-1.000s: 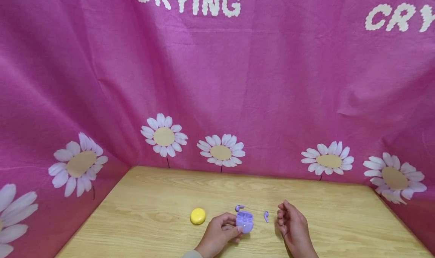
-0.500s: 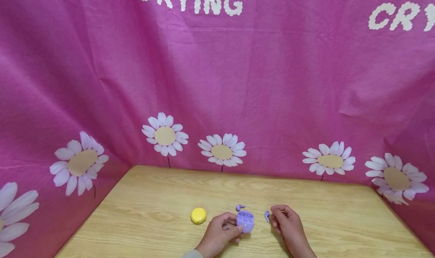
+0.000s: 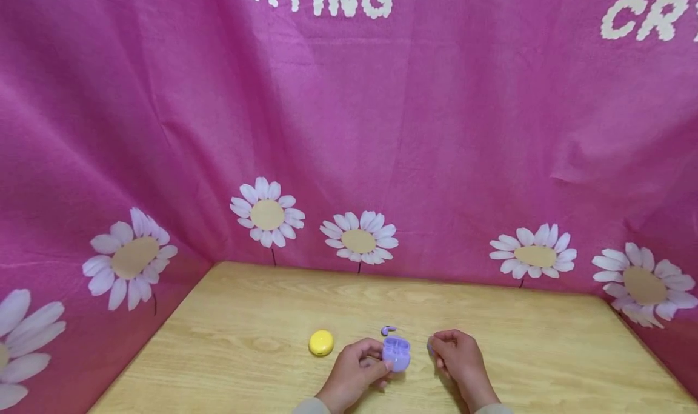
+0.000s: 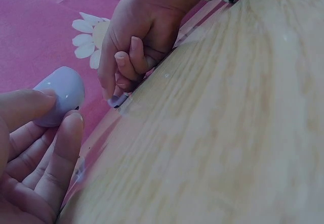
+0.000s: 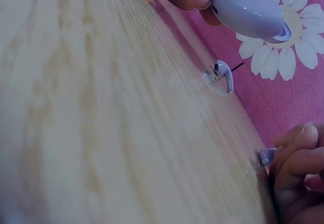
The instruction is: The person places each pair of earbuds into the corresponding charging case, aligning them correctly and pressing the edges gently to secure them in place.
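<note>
1 lilac case [image 3: 397, 362], lid [image 3: 397, 341] up, slots [image 3: 397, 350] vis., gripped by L fingers [image 4: 66, 145]; R fingers [image 5: 298, 168] pinching earbud [image 5: 267, 156].

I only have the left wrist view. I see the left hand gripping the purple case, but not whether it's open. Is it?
Observer: Yes, the head view shows the purple case open.
Operator: Anything just beyond it?
Observer: A purple earbud lies there on the table.
Operator: And to the left of the left hand?
Observer: A yellow round object, apart from the hand.
</note>
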A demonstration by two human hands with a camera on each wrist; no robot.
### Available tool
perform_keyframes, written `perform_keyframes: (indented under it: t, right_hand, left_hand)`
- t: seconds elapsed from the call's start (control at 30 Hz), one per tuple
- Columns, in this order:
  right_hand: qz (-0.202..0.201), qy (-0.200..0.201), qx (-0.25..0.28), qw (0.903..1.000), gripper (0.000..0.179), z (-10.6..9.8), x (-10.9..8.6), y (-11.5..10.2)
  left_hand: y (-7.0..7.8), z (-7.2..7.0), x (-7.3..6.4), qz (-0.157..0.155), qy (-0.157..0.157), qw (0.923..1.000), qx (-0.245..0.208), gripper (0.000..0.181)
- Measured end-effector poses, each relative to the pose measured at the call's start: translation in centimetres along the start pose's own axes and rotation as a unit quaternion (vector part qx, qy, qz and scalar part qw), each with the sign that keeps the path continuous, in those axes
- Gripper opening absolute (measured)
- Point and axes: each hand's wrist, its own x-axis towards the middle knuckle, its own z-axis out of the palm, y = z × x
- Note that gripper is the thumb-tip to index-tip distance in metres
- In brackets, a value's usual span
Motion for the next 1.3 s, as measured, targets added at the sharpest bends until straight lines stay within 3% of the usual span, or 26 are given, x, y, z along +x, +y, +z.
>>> perform_keyframes:
  t: [0.2,0.37,0.5,0.93,1.13,1.3]
  right_hand:
    - [0.006,-0.005,-0.018,0.9998,0.017,0.2,0.3,-0.2]
    - [0.017,-0.014,-0.011,0.9997,0.014,0.3,0.3,-0.2]
    - [0.003,-0.021,0.008,0.9997,0.016,0.1,0.4,-0.3]
    - [-0.017,-0.057,0.123,0.9906,0.025,-0.4,0.2,0.6]
    - [-0.021,-0.094,0.179,0.9792,0.03,-0.7,0.2,1.2]
    - [-0.025,-0.101,0.206,0.973,0.038,-1.0,0.1,1.0]
  left_hand:
    - [-0.1,-0.2,0.1,-0.003,0.006,0.9999,0.009,0.023]
    - [-0.1,-0.4,0.1,-0.007,-0.004,1.0,-0.002,0.023]
    - [0.0,-0.3,0.3,-0.005,-0.003,1.0,-0.005,0.023]
    - [-0.4,-0.2,0.2,-0.002,-0.003,1.0,0.003,0.022]
    - [-0.4,-0.1,0.1,-0.003,-0.002,1.0,0.0,0.022]
    - [-0.2,0.0,0.2,-0.004,0.001,1.0,-0.001,0.022]
